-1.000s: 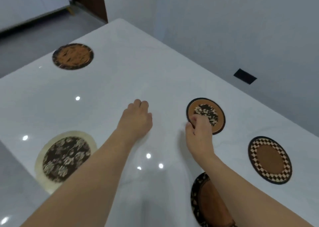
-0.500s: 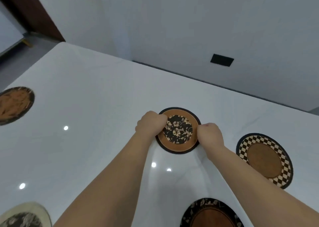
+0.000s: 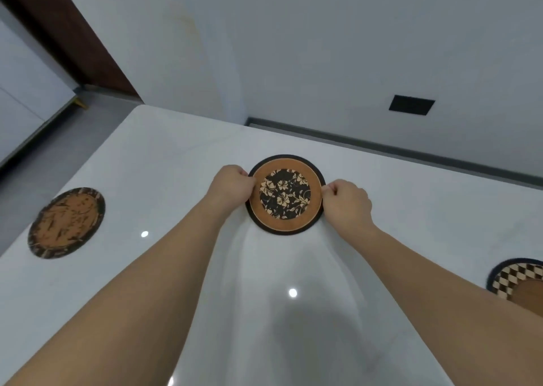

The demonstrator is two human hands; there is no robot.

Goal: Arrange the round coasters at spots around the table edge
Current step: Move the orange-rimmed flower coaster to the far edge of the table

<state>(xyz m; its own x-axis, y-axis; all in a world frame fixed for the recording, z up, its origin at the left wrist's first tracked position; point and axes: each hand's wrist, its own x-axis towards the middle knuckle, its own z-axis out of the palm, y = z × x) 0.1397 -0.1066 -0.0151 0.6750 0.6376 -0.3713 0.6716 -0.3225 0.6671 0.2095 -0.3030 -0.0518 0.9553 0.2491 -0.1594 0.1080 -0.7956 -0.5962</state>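
A round coaster with a black flower centre, an orange ring and a black rim [image 3: 286, 194] lies flat on the white table [image 3: 426, 209], close to its far edge. My left hand [image 3: 232, 184] pinches its left rim and my right hand [image 3: 346, 199] pinches its right rim. A brown mottled coaster [image 3: 67, 222] lies near the table's left edge. A checkered coaster [image 3: 517, 278] shows partly at the right, cut off by my right forearm and the frame.
Beyond the table's far edge runs a white wall with a dark baseboard [image 3: 396, 147] and a black socket plate [image 3: 411, 105]. Grey floor [image 3: 58, 138] lies past the left edge, with a dark wooden door frame [image 3: 73, 36] behind it.
My left hand joined my right on the flower coaster, and both slid it farther toward the far edge. My view swung up and left, so the near coasters dropped out of sight.
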